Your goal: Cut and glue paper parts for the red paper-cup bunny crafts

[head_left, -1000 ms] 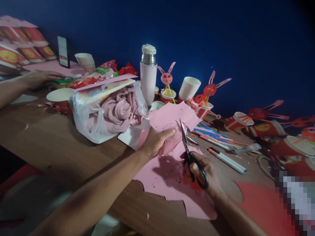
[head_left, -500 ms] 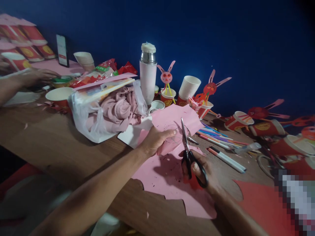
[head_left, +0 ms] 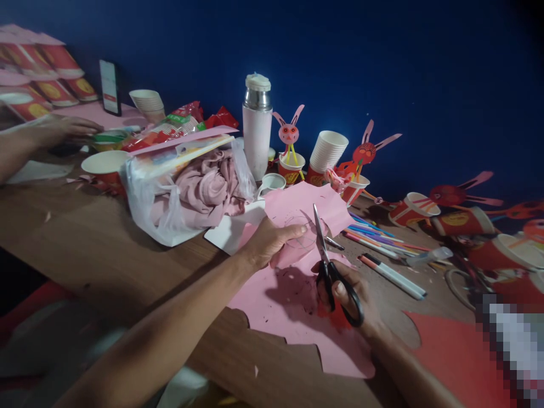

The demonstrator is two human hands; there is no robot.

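Observation:
My left hand pinches a piece of pink paper by its left side, thumb on top. A round pencil outline with lines inside is drawn on this paper, partly under my thumb. In my right hand are black-handled scissors, fingers through the loops. Their blades point up and lie over the right part of the drawn circle; the blades look nearly closed. Below both hands a larger pink sheet with cut, uneven edges lies on the table, marked with small dark specks.
A white plastic bag with pink cloth sits left, before a white flask. Rabbit-faced paper cups line the wall. Colored straws, markers and red paper lie right. Another person's hand is far left.
Very little differs: the whole view has shifted slightly. Both my hands keep the paper and scissors in nearly the same place. The other person's hand at the left has moved slightly.

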